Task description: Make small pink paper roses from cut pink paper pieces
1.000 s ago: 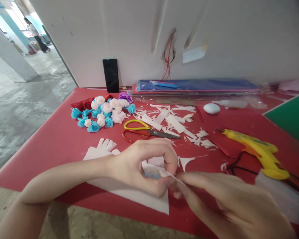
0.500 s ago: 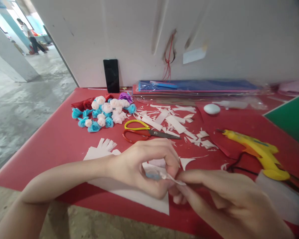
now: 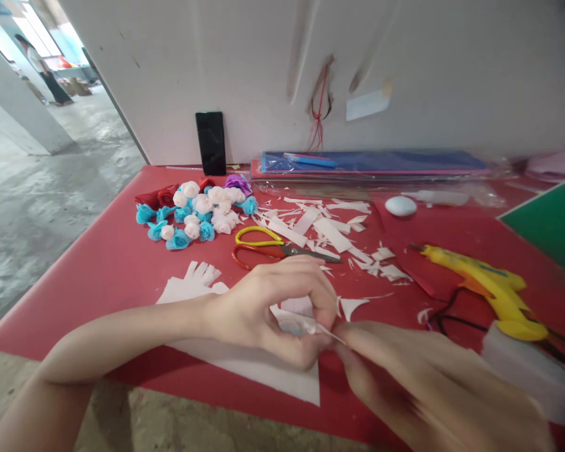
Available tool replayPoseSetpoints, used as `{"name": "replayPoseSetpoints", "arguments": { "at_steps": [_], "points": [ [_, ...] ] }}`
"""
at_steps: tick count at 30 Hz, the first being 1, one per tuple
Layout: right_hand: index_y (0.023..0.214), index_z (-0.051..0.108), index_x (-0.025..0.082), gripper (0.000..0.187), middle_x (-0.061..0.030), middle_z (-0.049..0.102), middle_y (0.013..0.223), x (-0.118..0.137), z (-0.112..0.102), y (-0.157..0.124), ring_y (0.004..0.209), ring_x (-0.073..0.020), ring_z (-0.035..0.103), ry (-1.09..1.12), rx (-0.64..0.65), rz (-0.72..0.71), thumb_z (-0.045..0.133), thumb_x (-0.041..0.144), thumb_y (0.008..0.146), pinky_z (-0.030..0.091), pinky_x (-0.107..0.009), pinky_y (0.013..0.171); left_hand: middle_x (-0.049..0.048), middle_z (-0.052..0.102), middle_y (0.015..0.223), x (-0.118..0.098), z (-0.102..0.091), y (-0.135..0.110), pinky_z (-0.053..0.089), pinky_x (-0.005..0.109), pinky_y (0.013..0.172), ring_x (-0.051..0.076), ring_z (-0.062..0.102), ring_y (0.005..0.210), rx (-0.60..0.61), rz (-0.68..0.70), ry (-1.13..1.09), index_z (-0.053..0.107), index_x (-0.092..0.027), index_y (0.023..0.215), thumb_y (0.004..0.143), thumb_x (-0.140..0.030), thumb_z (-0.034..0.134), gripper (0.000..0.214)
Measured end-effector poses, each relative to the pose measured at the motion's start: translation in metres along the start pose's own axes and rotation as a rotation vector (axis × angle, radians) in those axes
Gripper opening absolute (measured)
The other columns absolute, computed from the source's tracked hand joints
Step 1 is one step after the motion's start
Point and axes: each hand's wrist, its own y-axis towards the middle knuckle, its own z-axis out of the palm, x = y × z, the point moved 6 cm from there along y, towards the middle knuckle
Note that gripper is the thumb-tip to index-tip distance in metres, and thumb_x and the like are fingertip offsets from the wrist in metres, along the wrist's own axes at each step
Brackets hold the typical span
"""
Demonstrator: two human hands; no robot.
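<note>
My left hand (image 3: 268, 311) is curled over the near edge of the red table (image 3: 98, 270), its thumb and fingers pinched on a small pale paper piece (image 3: 306, 325) with a bit of blue in it. My right hand (image 3: 419, 383) comes in from the lower right, slightly blurred, and its fingertips pinch the free end of the same paper piece. Both hands hover over a white paper sheet (image 3: 249, 364) with cut fringe at its far end.
Red-and-yellow scissors (image 3: 273, 246) lie just beyond my hands among white paper scraps (image 3: 329, 232). A heap of small paper roses (image 3: 193, 213) sits far left, a yellow glue gun (image 3: 484, 285) right, a black phone (image 3: 210, 142) against the wall, packaged paper sheets (image 3: 371, 163) behind. A person walks far off.
My right hand has shifted a little, turning its fingers on the paper piece; my left hand has barely moved. The distant person has walked further left.
</note>
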Motion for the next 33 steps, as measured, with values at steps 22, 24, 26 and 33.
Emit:
{"name": "replayPoseSetpoints", "arguments": {
  "at_steps": [22, 24, 26, 33],
  "points": [
    [0.095, 0.06, 0.025, 0.025, 0.0022, 0.072, 0.078, 0.016, -0.009, 0.011, 0.065, -0.0158, 0.068, -0.023, -0.09, -0.139, 0.037, 0.017, 0.088, 0.054, -0.022, 0.066, -0.0009, 0.052, 0.06, 0.007, 0.0, -0.004, 0.047, 0.029, 0.075, 0.009, 0.049, 0.06, -0.125, -0.102, -0.034, 0.048, -0.015, 0.063, 0.065, -0.01, 0.061, 0.014],
    [0.091, 0.062, 0.026, 0.027, 0.0019, 0.072, 0.073, 0.012, -0.007, 0.014, 0.06, -0.0162, 0.068, -0.017, -0.058, -0.046, 0.036, 0.022, 0.089, 0.055, -0.024, 0.064, -0.0003, 0.052, 0.062, 0.01, 0.0, -0.005, 0.047, 0.025, 0.066, 0.009, 0.048, 0.061, -0.153, -0.172, -0.124, 0.049, -0.014, 0.063, 0.065, -0.01, 0.062, 0.014],
    [0.085, 0.063, 0.026, 0.029, 0.002, 0.071, 0.067, 0.01, -0.007, 0.017, 0.051, -0.0155, 0.066, 0.016, -0.061, -0.004, 0.035, 0.027, 0.089, 0.055, -0.024, 0.06, -0.0002, 0.052, 0.064, 0.013, 0.001, -0.007, 0.045, 0.023, 0.063, 0.009, 0.048, 0.062, -0.177, -0.227, -0.233, 0.05, -0.014, 0.064, 0.066, -0.011, 0.063, 0.014],
    [0.068, 0.058, 0.024, 0.033, 0.0032, 0.064, 0.048, 0.006, -0.006, 0.028, 0.036, -0.0118, 0.059, 0.203, -0.037, 0.046, 0.033, 0.026, 0.088, 0.051, -0.019, 0.044, 0.0004, 0.054, 0.068, 0.017, 0.005, -0.009, 0.043, 0.023, 0.07, 0.009, 0.051, 0.069, -0.188, -0.321, -0.491, 0.056, -0.013, 0.067, 0.064, -0.005, 0.065, 0.013]
  ]
}}
